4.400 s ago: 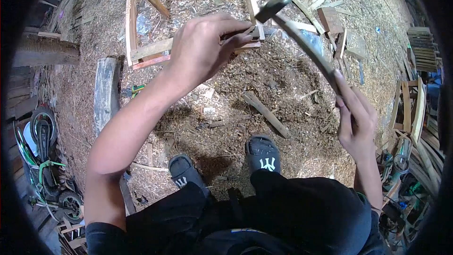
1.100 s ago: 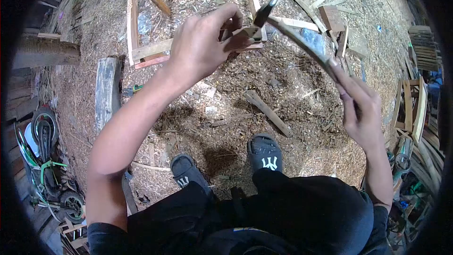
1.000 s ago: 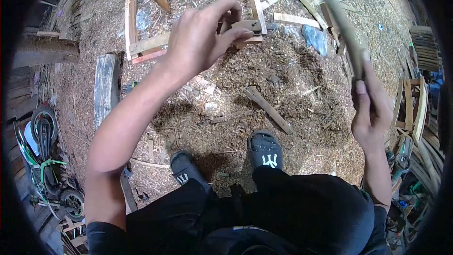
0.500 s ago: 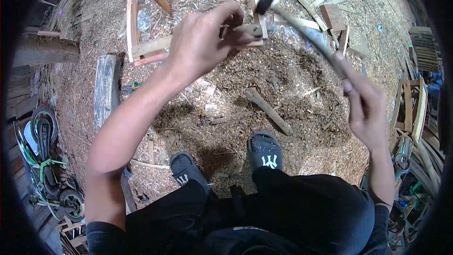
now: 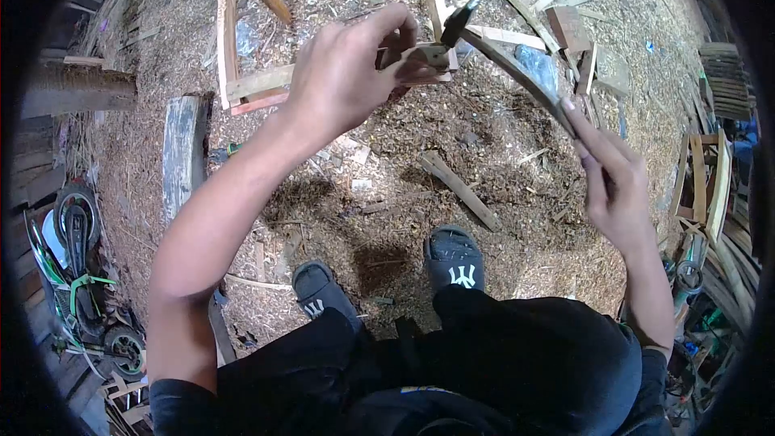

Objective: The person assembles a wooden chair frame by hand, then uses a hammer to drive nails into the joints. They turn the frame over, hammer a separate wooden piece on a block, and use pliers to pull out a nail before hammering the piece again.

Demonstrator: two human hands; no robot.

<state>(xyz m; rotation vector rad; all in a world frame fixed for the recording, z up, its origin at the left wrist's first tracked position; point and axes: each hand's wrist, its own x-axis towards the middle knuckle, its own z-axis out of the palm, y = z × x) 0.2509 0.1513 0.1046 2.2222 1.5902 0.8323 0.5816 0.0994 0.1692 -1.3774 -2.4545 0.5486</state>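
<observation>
R hand point(image 5: 615, 178) is gripping dark-headed, wooden-handled hammer point(image 5: 517, 72), prob. stiff, head-heavy, best held low; L hand point(image 5: 339, 73) is pinching pale flat wood strip point(image 5: 433, 55) left of grip.

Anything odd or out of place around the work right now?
Only clutter stands out: a loose wood strip lies just ahead of the right sandal, a possible trip hazard, and crumpled plastic sits among scattered wood offcuts.

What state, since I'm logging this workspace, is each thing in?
Wooden frame: open, no panels visible
Hammer: held, head at frame corner, contact unclear
Left hand: gripping frame's near side
Right hand: closed on hammer handle
Slippers: worn
Loose stick: lying flat
Plastic: crumpled
</observation>
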